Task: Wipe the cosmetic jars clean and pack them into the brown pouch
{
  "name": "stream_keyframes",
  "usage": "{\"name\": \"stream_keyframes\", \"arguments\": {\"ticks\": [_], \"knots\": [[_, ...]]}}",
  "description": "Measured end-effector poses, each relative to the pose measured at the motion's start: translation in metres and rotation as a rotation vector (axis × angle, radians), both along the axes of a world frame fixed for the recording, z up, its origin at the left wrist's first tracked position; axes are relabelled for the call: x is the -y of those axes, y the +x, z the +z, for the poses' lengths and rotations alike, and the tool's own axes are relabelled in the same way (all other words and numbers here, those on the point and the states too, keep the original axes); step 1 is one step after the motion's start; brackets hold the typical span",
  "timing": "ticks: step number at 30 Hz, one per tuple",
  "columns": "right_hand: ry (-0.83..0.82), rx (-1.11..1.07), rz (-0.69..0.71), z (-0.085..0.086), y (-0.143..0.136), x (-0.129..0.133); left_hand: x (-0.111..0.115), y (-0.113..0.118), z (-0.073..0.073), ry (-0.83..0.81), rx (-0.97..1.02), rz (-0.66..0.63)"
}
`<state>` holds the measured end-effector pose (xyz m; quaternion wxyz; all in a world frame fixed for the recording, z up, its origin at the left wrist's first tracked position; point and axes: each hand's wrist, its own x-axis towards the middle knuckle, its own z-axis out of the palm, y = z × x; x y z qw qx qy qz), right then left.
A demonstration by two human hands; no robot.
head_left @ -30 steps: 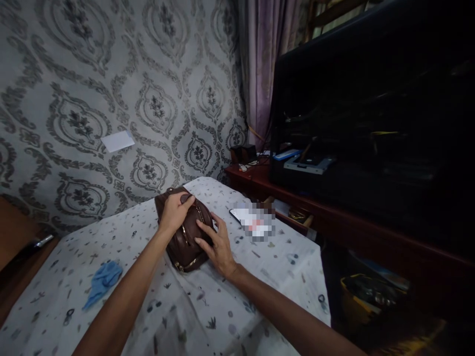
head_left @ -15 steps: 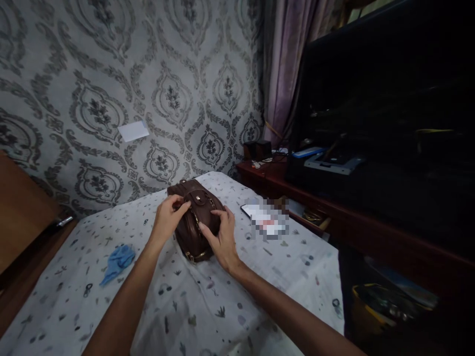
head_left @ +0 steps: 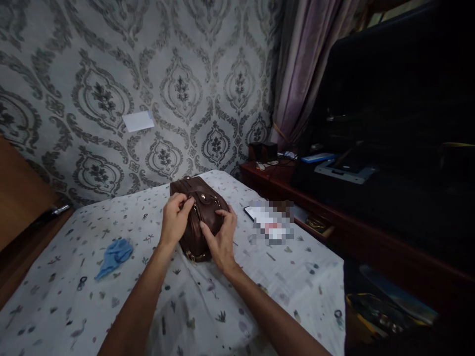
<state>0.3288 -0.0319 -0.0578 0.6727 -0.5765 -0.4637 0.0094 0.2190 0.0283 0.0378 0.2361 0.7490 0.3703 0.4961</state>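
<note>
A small brown leather bag [head_left: 202, 205] with gold zips lies on the bed's patterned white sheet [head_left: 178, 306]. My left hand [head_left: 174, 220] curls over the bag's near left side, fingers pinched at a zip. My right hand [head_left: 220, 237] presses against the bag's right front, fingers spread on the leather. Both hands hold the bag between them.
A crumpled blue cloth [head_left: 113, 254] lies on the sheet to the left. A phone [head_left: 254, 212] rests to the right of the bag. A dark wooden cabinet [head_left: 334, 217] with a large black TV [head_left: 401, 113] runs along the right. Patterned wall behind.
My left hand slid from the bag's top down to its near side at the zip. My right hand closed in on the front. The view shifted, moving the scene a little rightward.
</note>
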Motion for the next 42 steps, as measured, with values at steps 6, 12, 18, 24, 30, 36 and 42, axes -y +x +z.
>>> {"name": "stream_keyframes", "arguments": {"ticks": [6,12,18,24,30,36,42], "knots": [[-0.005,-0.009,0.019,-0.001,0.0,0.001,0.009,0.0,0.004,0.052,-0.066,0.005],[-0.016,-0.012,0.023,-0.004,0.002,0.0,0.015,-0.001,0.009,0.045,-0.147,-0.041],[-0.02,-0.05,0.08,-0.004,0.005,0.007,0.012,-0.007,0.01,-0.009,-0.19,-0.084],[0.006,-0.265,0.116,-0.01,0.009,0.01,0.012,-0.002,0.009,0.135,-0.21,0.039],[-0.04,-0.404,0.168,-0.022,0.014,0.0,0.01,0.031,0.023,0.314,-0.41,0.01],[-0.049,-0.388,0.119,-0.029,0.014,-0.009,-0.001,0.054,0.022,0.313,-0.528,0.104],[-0.076,-0.365,0.084,-0.027,0.015,-0.01,-0.013,0.057,0.013,0.136,-0.296,0.068]]}}
